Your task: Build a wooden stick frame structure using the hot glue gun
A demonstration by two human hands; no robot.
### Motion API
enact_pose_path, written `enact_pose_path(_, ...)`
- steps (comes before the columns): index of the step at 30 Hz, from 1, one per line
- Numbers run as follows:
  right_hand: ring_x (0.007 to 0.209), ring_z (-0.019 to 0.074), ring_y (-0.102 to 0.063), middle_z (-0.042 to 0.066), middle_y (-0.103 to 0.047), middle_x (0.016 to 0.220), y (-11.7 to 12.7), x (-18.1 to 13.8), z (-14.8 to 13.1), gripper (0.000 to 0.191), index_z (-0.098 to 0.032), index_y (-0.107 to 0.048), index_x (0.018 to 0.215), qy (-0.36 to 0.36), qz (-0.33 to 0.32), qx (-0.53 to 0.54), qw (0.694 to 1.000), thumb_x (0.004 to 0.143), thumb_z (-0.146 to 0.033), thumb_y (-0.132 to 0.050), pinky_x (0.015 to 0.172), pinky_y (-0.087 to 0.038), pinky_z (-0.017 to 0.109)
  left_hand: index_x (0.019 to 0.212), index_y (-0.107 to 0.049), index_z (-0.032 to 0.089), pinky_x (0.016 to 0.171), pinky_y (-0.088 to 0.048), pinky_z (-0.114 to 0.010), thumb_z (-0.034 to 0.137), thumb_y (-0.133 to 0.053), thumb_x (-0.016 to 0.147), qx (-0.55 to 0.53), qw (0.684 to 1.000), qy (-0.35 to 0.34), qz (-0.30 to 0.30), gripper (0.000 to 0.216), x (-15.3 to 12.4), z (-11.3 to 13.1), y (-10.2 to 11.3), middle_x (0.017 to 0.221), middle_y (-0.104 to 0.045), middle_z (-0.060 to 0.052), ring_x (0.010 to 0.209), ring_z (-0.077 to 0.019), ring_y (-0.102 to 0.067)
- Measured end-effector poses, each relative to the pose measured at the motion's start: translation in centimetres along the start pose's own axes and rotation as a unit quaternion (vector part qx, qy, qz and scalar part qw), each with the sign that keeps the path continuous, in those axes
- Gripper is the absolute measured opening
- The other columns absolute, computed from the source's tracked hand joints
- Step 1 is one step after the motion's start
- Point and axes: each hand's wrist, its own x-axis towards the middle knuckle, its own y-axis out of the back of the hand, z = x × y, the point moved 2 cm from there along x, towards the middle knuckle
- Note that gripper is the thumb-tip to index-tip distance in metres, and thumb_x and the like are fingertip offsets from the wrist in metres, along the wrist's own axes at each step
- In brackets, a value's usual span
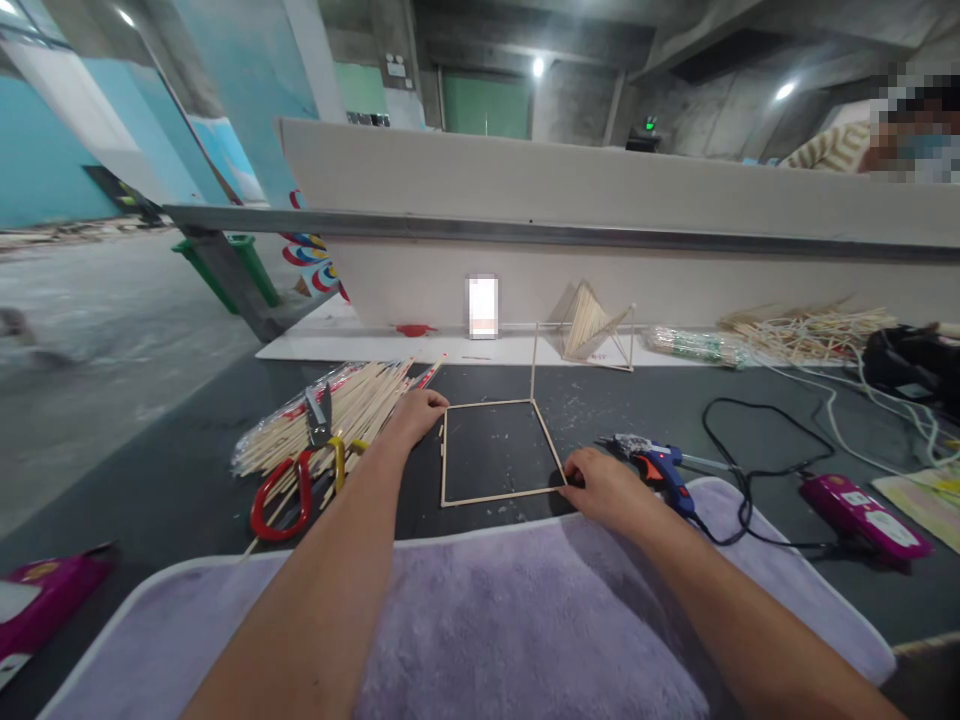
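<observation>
A square frame of thin wooden sticks [491,495] lies on the dark floor, with one stick [534,365] standing upright at its far right corner. My left hand [415,412] rests with curled fingers at the frame's far left corner, beside a bundle of sticks [352,405]. My right hand [604,485] is closed in a pinch on the frame's near right corner. A blue hot glue gun [660,468] lies just right of that hand.
Red-and-yellow-handled scissors [304,475] lie on the stick bundle. A lilac mat [525,620] covers the near floor. A finished stick pyramid [592,330], more stick bundles [806,330], cables and pink boxes [862,510] lie to the right. A person sits beyond the white partition [600,190].
</observation>
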Motion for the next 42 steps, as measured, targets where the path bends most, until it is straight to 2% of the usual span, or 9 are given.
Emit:
enact_pose_path(9,0.075,0.0146,-0.055,0.003,-0.061,0.084,0.2,0.0,0.3,0.017,-0.019,-0.063,0.083,0.002,-0.019,0.028,0.999,0.070,-0.031,-0.064,0.065,-0.037,0.023,0.082,-0.070,0.021,0.068,-0.043,-0.022,0.029,-0.057,0.066,-0.005,1.000,-0.006,-0.011,0.023,0.2,-0.2,0.0,0.081,-0.070,-0.002,0.076,-0.0149,-0.061)
enact_pose_path(14,0.073,0.0124,-0.056,0.001,-0.062,0.082,0.6,0.5,1.4,0.020,-0.019,-0.065,0.088,0.040,-0.058,0.109,0.992,0.069,-0.015,-0.059,0.065,-0.040,0.022,0.082,-0.070,0.020,0.065,-0.043,-0.023,0.029,-0.057,0.065,-0.014,1.000,0.005,-0.013,0.023,-0.1,0.3,0.2,0.078,-0.070,-0.002,0.073,-0.0154,-0.061)
enact_pose_path(18,0.068,0.0114,-0.055,0.000,-0.063,0.076,0.3,1.1,2.0,0.022,-0.018,-0.066,0.084,0.043,-0.061,0.136,0.988,0.069,-0.008,-0.054,0.063,-0.041,0.021,0.083,-0.070,0.019,0.065,-0.043,-0.022,0.029,-0.057,0.066,-0.015,1.000,0.008,-0.020,0.024,-0.3,0.7,0.4,0.078,-0.069,-0.002,0.073,-0.0149,-0.061)
enact_pose_path(23,0.067,0.0114,-0.056,-0.001,-0.064,0.072,-0.2,1.5,2.3,0.017,-0.018,-0.067,0.078,0.045,-0.022,0.144,0.988,0.069,-0.012,-0.053,0.061,-0.039,0.021,0.082,-0.070,0.019,0.063,-0.042,-0.022,0.029,-0.057,0.067,-0.009,1.000,0.009,-0.020,0.023,-0.4,0.8,0.5,0.078,-0.069,-0.002,0.072,-0.0146,-0.061)
enact_pose_path(28,0.066,0.0116,-0.055,-0.001,-0.064,0.071,0.1,1.3,1.8,0.016,-0.018,-0.066,0.077,0.040,-0.019,0.122,0.992,0.073,-0.018,-0.051,0.059,-0.037,0.021,0.083,-0.070,0.019,0.065,-0.042,-0.022,0.028,-0.057,0.067,-0.006,1.000,0.006,-0.018,0.023,-0.4,0.9,0.6,0.079,-0.070,-0.002,0.074,-0.0145,-0.060)
enact_pose_path(31,0.063,0.0118,-0.054,0.000,-0.063,0.070,0.5,1.0,1.3,0.016,-0.018,-0.065,0.077,0.021,-0.028,0.108,0.994,0.076,-0.027,-0.053,0.056,-0.036,0.021,0.082,-0.070,0.019,0.063,-0.042,-0.022,0.028,-0.056,0.067,-0.009,1.000,0.004,-0.018,0.023,-0.4,0.7,0.5,0.078,-0.069,-0.002,0.073,-0.0147,-0.060)
enact_pose_path(37,0.064,0.0114,-0.053,0.000,-0.062,0.073,0.4,0.7,0.9,0.020,-0.019,-0.063,0.079,0.004,-0.040,0.104,0.994,0.067,-0.035,-0.066,0.055,-0.035,0.021,0.082,-0.071,0.019,0.065,-0.042,-0.023,0.027,-0.057,0.066,-0.016,1.000,0.003,-0.014,0.023,-0.1,0.4,0.2,0.080,-0.069,-0.003,0.074,-0.0155,-0.060)
enact_pose_path(42,0.064,0.0114,-0.053,-0.001,-0.061,0.073,0.3,0.8,0.9,0.017,-0.020,-0.063,0.077,-0.005,-0.030,0.069,0.997,0.068,-0.034,-0.065,0.055,-0.034,0.022,0.083,-0.070,0.018,0.064,-0.042,-0.024,0.026,-0.056,0.066,-0.019,1.000,0.011,-0.016,0.024,-0.3,0.5,0.2,0.079,-0.069,-0.004,0.072,-0.0153,-0.060)
